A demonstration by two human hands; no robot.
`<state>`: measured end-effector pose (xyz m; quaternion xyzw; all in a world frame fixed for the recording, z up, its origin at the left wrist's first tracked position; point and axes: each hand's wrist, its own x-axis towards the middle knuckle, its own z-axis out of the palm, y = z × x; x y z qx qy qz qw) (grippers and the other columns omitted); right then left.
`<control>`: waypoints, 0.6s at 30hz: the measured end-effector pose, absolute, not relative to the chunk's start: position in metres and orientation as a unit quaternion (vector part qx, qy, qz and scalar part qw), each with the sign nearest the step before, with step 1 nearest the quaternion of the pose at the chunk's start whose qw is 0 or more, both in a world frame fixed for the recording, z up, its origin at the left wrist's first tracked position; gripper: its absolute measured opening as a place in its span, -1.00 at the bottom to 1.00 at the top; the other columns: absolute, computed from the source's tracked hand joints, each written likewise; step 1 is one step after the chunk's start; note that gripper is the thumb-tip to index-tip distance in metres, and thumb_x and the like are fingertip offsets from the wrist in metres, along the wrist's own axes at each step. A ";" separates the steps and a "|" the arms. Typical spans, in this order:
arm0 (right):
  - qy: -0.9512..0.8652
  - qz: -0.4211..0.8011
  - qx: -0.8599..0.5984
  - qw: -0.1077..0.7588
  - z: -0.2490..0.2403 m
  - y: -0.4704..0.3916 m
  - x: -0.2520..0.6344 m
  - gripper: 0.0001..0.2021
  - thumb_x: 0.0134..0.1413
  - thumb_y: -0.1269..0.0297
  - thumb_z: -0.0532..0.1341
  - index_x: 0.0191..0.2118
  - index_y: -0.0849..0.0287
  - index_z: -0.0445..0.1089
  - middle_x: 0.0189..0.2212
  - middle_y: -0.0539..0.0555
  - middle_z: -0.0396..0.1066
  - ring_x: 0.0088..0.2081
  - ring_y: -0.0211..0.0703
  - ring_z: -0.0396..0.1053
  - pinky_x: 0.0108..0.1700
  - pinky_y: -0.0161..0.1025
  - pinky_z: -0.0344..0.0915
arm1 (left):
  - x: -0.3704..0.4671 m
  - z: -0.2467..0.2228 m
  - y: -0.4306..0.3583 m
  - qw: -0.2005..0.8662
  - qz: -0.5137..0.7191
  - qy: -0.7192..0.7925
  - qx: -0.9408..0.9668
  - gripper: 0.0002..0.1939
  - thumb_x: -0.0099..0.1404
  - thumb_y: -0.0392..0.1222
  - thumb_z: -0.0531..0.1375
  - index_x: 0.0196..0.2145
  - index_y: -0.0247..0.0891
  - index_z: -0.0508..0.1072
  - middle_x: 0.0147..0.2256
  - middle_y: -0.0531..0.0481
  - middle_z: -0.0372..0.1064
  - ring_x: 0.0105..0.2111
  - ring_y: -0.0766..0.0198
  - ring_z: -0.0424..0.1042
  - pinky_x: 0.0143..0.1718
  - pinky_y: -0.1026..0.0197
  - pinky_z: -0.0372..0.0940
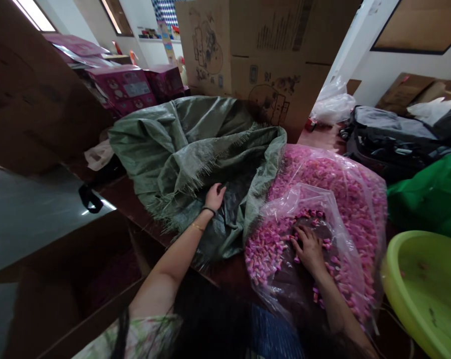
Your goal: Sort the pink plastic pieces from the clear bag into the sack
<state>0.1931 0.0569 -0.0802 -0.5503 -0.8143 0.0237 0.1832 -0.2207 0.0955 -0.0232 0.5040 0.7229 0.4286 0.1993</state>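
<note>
Cardboard box (270, 30), top centre, blocks the view behind. Green woven sack (193, 127) slumped mid-frame, folds hiding its inside. Clear plastic bag (302, 195) right of centre; yellow-green basin (427, 279) lower right; pink cartons (122, 85) upper left. Left hand (214, 197) at the sack mouth, fingers loosely curled, hold unclear. Right hand (311, 249) part-spread among the bag's small pink pieces (263, 253); cannot tell if any are gripped.

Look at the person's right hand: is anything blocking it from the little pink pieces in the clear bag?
Nothing visible blocks the nearest ones: the right hand is right at some loose pink pieces. Farther back, a raised fold of the clear bag stands between the hand and more pieces.
</note>
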 end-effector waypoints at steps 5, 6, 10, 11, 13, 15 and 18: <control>-0.811 0.033 -0.554 0.186 -0.078 0.056 0.192 -0.54 0.22 0.00 0.05 0.15 0.07 0.32 0.13 0.21 0.29 0.14 0.11 0.20 0.09 0.05 0.11 | -0.192 -0.023 0.153 0.224 0.337 0.779 0.480 -0.63 0.21 0.00 0.22 -0.21 -0.39 0.40 -0.21 -0.38 0.45 -0.06 -0.11 0.42 -0.05 -0.01 0.23; -0.811 0.034 -0.554 0.185 -0.076 0.056 0.192 -0.55 0.22 0.01 0.05 0.14 0.07 0.32 0.13 0.20 0.29 0.14 0.11 0.20 0.09 0.05 0.11 | -0.180 -0.024 0.160 0.230 0.326 0.778 0.485 -0.66 0.23 -0.05 0.21 -0.21 -0.43 0.40 -0.21 -0.39 0.44 -0.07 -0.10 0.43 -0.05 0.00 0.22; -0.812 0.041 -0.553 0.181 -0.072 0.056 0.191 -0.56 0.23 0.02 0.06 0.15 0.06 0.32 0.12 0.19 0.30 0.14 0.08 0.21 0.09 0.03 0.11 | -0.137 -0.030 0.160 0.245 0.323 0.751 0.521 -0.76 0.20 -0.28 0.18 -0.15 -0.36 0.43 -0.16 -0.34 0.40 -0.17 -0.01 0.47 -0.12 0.02 0.24; -0.812 0.040 -0.553 0.182 -0.071 0.056 0.190 -0.55 0.23 0.02 0.06 0.15 0.06 0.31 0.12 0.19 0.30 0.14 0.08 0.21 0.09 0.03 0.11 | -0.133 -0.031 0.156 0.246 0.331 0.741 0.530 -0.75 0.18 -0.30 0.18 -0.14 -0.31 0.43 -0.15 -0.30 0.39 -0.19 0.01 0.47 -0.13 0.03 0.25; -0.812 0.037 -0.554 0.181 -0.071 0.057 0.190 -0.55 0.23 0.03 0.07 0.16 0.07 0.30 0.13 0.20 0.29 0.13 0.09 0.20 0.09 0.03 0.11 | -0.133 -0.030 0.148 0.244 0.356 0.719 0.545 -0.72 0.16 -0.29 0.20 -0.13 -0.23 0.44 -0.13 -0.21 0.38 -0.21 0.06 0.45 -0.14 0.06 0.26; -0.812 0.037 -0.555 0.178 -0.069 0.057 0.190 -0.55 0.23 0.03 0.07 0.16 0.08 0.31 0.13 0.20 0.29 0.13 0.11 0.20 0.09 0.04 0.10 | -0.142 -0.026 0.139 0.243 0.386 0.700 0.549 -0.71 0.12 -0.30 0.22 -0.15 -0.23 0.44 -0.16 -0.14 0.39 -0.21 0.12 0.43 -0.13 0.10 0.26; -0.810 0.048 -0.557 0.178 -0.066 0.056 0.190 -0.56 0.23 0.05 0.08 0.16 0.07 0.31 0.13 0.22 0.29 0.13 0.13 0.19 0.09 0.05 0.09 | -0.165 -0.013 0.126 0.243 0.429 0.682 0.540 -0.62 0.07 -0.35 0.21 -0.10 -0.26 0.41 -0.19 -0.07 0.38 -0.21 0.22 0.39 -0.13 0.20 0.28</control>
